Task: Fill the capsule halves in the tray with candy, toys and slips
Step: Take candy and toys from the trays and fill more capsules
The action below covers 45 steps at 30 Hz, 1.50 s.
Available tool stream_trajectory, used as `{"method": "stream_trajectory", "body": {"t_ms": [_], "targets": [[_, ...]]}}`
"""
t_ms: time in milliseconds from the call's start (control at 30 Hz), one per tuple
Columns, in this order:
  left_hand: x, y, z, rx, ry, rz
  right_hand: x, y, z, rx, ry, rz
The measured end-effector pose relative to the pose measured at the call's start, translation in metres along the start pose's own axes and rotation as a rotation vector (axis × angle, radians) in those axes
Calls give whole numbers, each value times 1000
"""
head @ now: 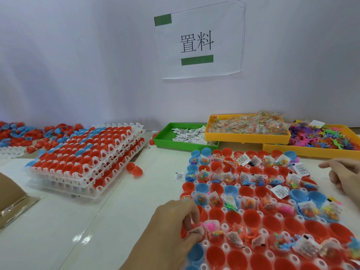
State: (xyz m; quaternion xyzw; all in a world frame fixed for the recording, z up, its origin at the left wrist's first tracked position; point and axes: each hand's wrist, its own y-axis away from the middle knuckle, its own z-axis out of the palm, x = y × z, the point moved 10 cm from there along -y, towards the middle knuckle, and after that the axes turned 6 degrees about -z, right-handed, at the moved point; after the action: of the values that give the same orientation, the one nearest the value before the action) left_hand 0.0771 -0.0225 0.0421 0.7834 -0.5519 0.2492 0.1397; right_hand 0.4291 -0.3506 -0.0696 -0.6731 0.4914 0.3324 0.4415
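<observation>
A white tray (226, 246) of red and blue capsule halves lies in front of me. Many halves hold candy bags, printed slips and small toys; several red ones stay bare. At the tray's left edge my left hand (171, 228) pinches a pink toy (211, 226) over a red half. My right hand (344, 176) hovers over the tray's right side with loosely curled fingers, holding nothing I can see. Behind the tray stand a green bin of slips (167, 138), a yellow bin of candy bags (247, 138) and a yellow bin of toys (311, 152).
A stack of white trays with red and blue halves (87, 158) stands to the left. Loose halves (21, 133) are heaped at the far left. One red half (134, 169) and a slip (178, 176) lie on the table. A cardboard box (11, 197) sits at the left edge.
</observation>
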Motion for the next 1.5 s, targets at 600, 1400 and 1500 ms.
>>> {"method": "stream_trajectory", "body": {"t_ms": [600,1400,1500], "targets": [[-6,-2,-11,-6,53,-39,-6,3,0,22,-23,-7],[3,-3,-1,-77,-114,-2,-14,6,0,22,-14,-37],[4,-3,1,-82,-150,-14,-13,6,0,29,-9,-34]]}}
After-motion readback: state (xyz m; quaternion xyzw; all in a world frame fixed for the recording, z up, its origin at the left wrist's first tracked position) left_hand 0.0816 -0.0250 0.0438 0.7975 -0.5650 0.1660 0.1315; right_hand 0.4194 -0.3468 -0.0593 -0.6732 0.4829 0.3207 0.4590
